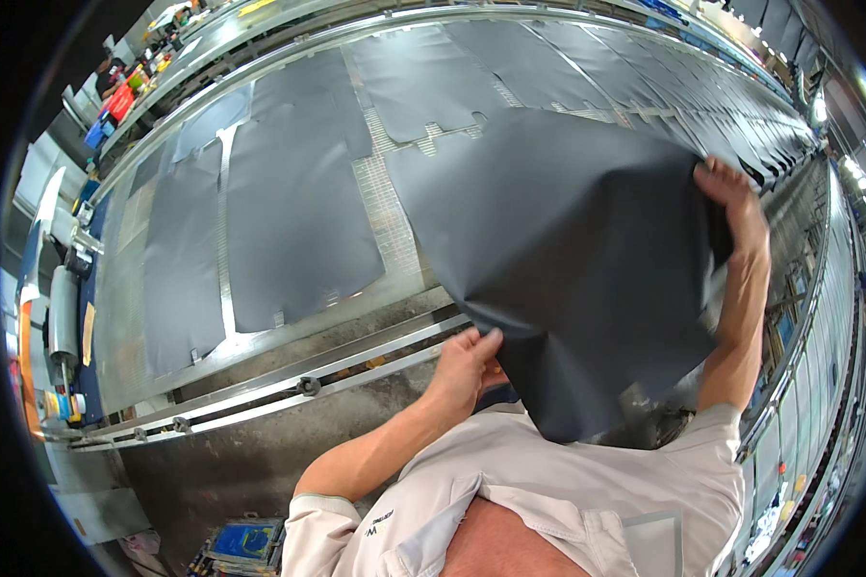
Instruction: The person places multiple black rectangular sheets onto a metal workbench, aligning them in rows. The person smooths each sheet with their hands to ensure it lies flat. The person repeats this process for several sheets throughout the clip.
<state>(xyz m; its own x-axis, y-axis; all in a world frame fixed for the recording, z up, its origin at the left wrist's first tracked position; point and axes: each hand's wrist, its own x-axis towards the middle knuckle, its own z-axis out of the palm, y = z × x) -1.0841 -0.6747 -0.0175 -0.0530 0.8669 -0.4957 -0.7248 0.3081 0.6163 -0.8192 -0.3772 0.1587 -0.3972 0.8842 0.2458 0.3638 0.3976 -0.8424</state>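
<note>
A large dark grey fabric panel (548,238) hangs between my hands, creased and partly lifted over the long table's near edge. My left hand (473,360) pinches its lower left edge between thumb and fingers. At its upper right corner my right hand (729,184) grips the edge, the arm raised. The panel's lower part hangs in front of my shirt and hides what lies behind it. To the left, another dark grey panel (296,223) lies flat on the table (393,223), with a narrower panel (180,267) beside it.
More grey panels (418,79) cover the table's far side and run off to the right. A metal rail (361,364) follows the near edge. Rollers (63,310) stand at the left end. Below are stacked screen frames (245,541). Another person (108,76) is far off at upper left.
</note>
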